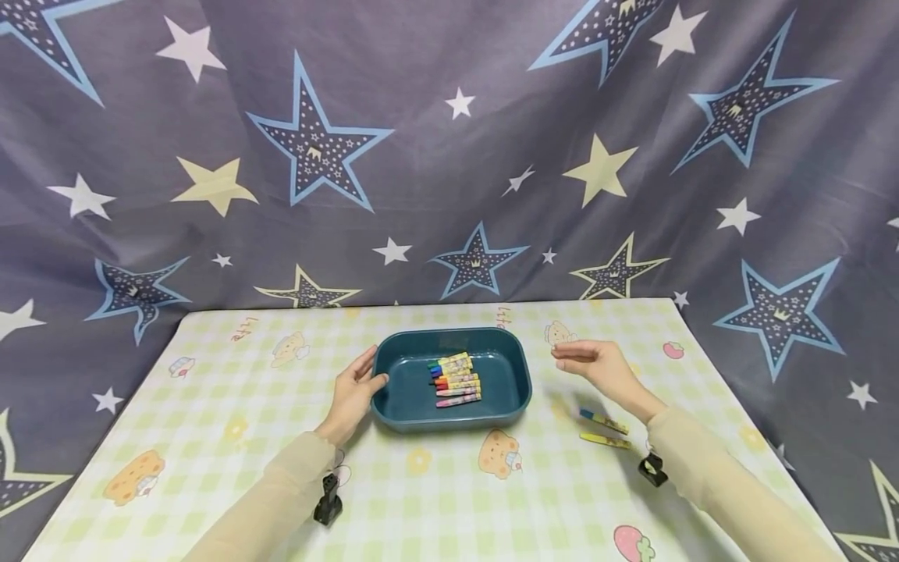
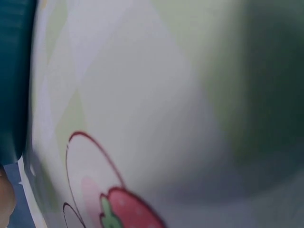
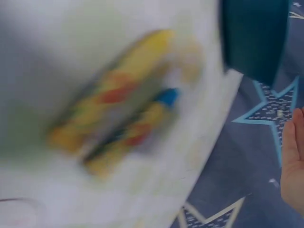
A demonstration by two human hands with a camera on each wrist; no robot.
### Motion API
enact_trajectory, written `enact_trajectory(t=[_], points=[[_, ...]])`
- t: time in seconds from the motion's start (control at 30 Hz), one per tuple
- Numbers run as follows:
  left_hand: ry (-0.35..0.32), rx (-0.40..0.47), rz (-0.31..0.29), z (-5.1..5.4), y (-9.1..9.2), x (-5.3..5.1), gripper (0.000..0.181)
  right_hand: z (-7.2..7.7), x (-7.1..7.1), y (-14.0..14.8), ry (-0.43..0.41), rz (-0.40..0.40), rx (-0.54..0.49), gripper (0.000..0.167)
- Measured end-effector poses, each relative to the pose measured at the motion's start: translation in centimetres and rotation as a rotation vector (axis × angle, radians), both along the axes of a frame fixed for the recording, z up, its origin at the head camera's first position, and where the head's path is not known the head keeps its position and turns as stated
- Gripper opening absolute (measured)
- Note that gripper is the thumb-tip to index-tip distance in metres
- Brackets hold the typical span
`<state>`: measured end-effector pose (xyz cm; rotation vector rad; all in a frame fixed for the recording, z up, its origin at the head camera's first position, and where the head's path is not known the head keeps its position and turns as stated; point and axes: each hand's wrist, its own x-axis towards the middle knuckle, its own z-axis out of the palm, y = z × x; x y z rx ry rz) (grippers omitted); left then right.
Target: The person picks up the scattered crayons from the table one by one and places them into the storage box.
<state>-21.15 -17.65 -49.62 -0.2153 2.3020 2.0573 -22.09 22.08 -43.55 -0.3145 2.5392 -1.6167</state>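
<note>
A dark teal rectangular tray [image 1: 449, 424] stands on the table, with several wrapped crayons [image 1: 458, 382] lying side by side in it. My left hand [image 1: 353, 394] holds the tray's left rim, thumb over the edge and fingers along the outer wall. Right of the tray, my right hand [image 1: 604, 371] hovers above the cloth with its fingers straight and close together; nothing shows between them. Below that hand lie a blue crayon [image 1: 604, 422] and a yellow crayon [image 1: 605, 441], both blurred in the right wrist view. The left wrist view shows mostly tablecloth.
A pale green checked tablecloth [image 1: 281, 406] printed with bears and strawberries covers the table. Behind it hangs a grey curtain [image 1: 421, 156] with stars. Each wrist wears a black mount, one on the left [image 1: 328, 499] and one on the right [image 1: 653, 469].
</note>
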Motion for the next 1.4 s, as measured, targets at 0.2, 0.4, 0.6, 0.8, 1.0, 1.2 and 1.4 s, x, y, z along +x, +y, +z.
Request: enact_trajectory(t=[0.2,0.4,0.6,0.8,1.0,1.2,1.4], points=[[-0.001,0.005,-0.008,0.0,-0.1,0.0,0.061,-2.4,1.6,2.6,-0.014,0.002,0.000,0.034],[0.009,0.002,-0.015,-0.1,0.1,-0.1,0.061,-4.0,3.0,5.5,-0.031,-0.018,0.061,0.035],[-0.003,0.005,-0.015,-0.3,0.3,0.1,0.060,-5.5,4.3,7.4,-0.143,-0.026,0.055,0.043],[0.013,-0.001,-0.008,-0.2,0.2,0.1,0.060,-6.3,4.9,7.6,-0.131,0.015,0.031,0.044],[0.006,-0.003,-0.011,0.1,0.1,0.0,0.061,-6.2,5.0,7.0,-0.069,-0.018,0.142,0.033],[0.006,0.000,-0.007,0.0,0.2,0.0,0.060,-6.3,4.8,6.8,-0.033,-0.071,0.204,0.022],[0.006,0.007,-0.012,-0.1,0.1,0.0,0.061,-6.5,4.7,6.6,-0.005,-0.079,0.242,0.022]])
